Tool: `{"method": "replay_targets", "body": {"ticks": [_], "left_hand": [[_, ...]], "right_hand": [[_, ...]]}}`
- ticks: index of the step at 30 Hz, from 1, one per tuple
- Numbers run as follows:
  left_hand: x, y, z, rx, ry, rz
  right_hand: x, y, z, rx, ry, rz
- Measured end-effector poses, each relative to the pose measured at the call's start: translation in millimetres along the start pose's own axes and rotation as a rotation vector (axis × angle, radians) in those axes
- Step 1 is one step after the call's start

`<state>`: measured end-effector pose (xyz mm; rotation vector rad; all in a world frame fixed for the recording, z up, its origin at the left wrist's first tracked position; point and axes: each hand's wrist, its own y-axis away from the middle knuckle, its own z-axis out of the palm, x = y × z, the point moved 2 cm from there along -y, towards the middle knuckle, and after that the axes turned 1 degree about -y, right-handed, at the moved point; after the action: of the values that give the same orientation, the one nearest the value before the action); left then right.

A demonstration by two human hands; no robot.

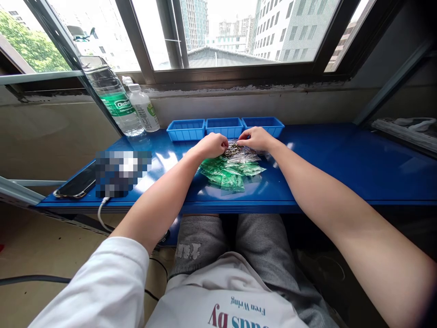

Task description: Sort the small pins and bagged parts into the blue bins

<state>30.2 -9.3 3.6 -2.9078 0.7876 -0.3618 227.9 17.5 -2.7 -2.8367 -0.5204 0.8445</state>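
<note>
A pile of small plastic bags lies on the blue tabletop between my hands. Green bags (227, 175) spread over its near side, and clear bags (244, 156) with small dark, brassy metal pieces lie at its far side. My left hand (213, 145) is closed at the pile's left edge, fingers curled inward and partly hidden. Opposite it, my right hand (256, 138) has thumb and fingers pinched together at the far edge of the clear bags. What sits between the fingertips of either hand is too small to make out.
Three blue bins, left (186, 131), middle (224, 127) and right (264, 125), stand in a row behind the pile. A large water bottle (118, 107) and a smaller white bottle (145, 109) stand back left. A phone (78, 182) and a white cable (101, 212) are at left.
</note>
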Motion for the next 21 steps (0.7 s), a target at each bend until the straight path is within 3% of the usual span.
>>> {"method": "replay_targets", "body": {"ticks": [4,13,21], "left_hand": [[-0.2,0.1,0.1,-0.001,-0.005,-0.005],[-0.5,0.6,-0.4,-0.003,-0.010,-0.001],[-0.2,0.3,-0.3,-0.013,-0.015,0.002]], "right_hand": [[-1.1,1.4,1.5,-0.091,0.002,0.020],[-1.3,0.6,3.4,-0.121,-0.123,-0.052],[-5.6,1.8,1.4,-0.142,-0.101,-0.095]]}}
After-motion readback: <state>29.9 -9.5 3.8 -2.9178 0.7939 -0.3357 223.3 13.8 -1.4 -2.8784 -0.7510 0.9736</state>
